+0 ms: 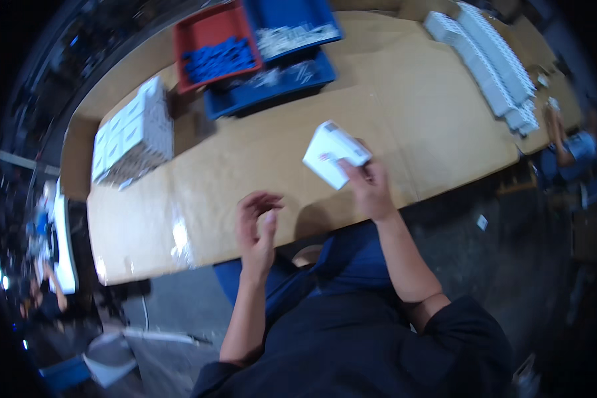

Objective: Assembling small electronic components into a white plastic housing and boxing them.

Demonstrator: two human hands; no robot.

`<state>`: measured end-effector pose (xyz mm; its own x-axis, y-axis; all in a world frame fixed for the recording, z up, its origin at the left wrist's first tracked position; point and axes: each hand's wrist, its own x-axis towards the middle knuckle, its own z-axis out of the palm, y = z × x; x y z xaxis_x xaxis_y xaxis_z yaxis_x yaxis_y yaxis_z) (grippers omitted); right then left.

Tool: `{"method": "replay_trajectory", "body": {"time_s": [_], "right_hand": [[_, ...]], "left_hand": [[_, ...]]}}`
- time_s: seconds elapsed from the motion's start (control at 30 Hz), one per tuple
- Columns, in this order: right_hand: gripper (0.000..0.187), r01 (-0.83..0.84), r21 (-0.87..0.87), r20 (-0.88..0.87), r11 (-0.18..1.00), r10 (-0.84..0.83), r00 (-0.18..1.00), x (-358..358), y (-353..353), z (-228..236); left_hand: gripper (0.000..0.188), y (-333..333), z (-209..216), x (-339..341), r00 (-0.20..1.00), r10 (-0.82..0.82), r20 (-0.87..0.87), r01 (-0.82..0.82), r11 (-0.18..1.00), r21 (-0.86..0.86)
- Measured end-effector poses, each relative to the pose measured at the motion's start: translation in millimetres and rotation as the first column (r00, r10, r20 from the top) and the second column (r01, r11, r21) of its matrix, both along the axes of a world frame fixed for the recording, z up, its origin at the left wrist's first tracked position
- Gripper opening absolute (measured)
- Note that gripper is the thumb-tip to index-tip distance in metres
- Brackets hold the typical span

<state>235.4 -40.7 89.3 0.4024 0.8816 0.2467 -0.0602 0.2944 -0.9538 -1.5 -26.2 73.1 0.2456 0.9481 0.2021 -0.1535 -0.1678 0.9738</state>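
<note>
My right hand grips a small white box by its near right side, thumb on the upper face. The box is tilted and held above the brown cardboard-covered table; a dark printed patch marks one edge. Left of it, my left hand hovers over the table's near edge with nothing in it. Its fingers are curved and the thumb stands apart from them. Both hands are slightly blurred.
At the left stands a block of stacked white boxes. A red bin holds blue pieces; one blue bin holds white pieces, above another blue bin with clear bags. Rows of white boxes line the far right. Another person sits there.
</note>
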Motion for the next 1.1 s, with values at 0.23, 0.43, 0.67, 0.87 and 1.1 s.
{"method": "replay_trajectory", "body": {"time_s": [0.23, 0.43, 0.67, 0.87, 1.1], "right_hand": [[0.021, 0.25, -0.275, -0.01, 0.928, -0.263, 0.965, 120.4, -13.5, -35.4], [0.029, 0.709, -0.117, -0.114, 0.695, -0.719, 0.686, 302.8, -69.9, -31.2], [0.046, 0.925, 0.016, -0.002, 0.38, -0.925, 0.38, 499.2, -93.9, 13.9], [0.054, 0.961, 0.047, 0.128, 0.271, -0.956, 0.263, 650.1, -75.5, 26.0], [0.037, 0.986, -0.07, 0.534, 0.152, -0.829, 0.166, 705.7, -54.7, 13.8]], "left_hand": [[0.031, -2.6, -15.9, 20.8, 0.996, -0.009, -0.085, 0.007, 1.0, -0.024], [0.027, 1.9, -26.3, 61.5, 0.937, -0.069, -0.343, 0.094, 0.994, 0.056], [0.022, 3.8, -38.7, 94.4, 0.927, -0.112, -0.357, 0.115, 0.993, -0.014], [0.015, 4.4, -62.2, 94.4, 0.927, -0.093, -0.363, 0.08, 0.996, -0.048], [0.015, 4.2, -59.7, 100.9, 0.912, -0.048, -0.407, 0.04, 0.999, -0.029]]}}
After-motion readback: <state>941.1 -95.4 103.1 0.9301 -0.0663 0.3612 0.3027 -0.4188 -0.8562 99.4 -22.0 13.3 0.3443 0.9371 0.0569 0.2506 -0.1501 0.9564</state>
